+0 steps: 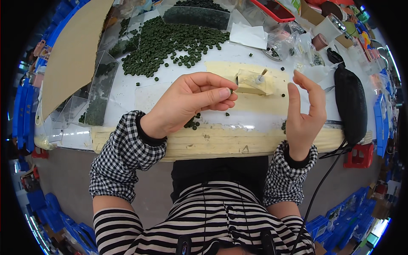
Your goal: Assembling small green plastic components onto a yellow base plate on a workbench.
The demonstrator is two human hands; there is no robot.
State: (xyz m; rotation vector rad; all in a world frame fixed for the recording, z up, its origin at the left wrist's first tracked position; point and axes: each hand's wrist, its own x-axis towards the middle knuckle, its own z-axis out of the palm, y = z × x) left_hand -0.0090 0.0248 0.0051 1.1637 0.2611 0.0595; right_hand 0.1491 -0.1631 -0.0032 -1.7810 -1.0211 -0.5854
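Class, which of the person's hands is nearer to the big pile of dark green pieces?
Left. The left hand is close on the near side of the pile; the right hand is farther off, toward the right.

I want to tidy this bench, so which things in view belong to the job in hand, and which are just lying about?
Likely part of the job:
small dark piece in the left hand's fingertips
pile of dark green pieces
yellowish block with a peg

Probably just lying about:
red-cased phone
white paper
cardboard sheet
long black bundle
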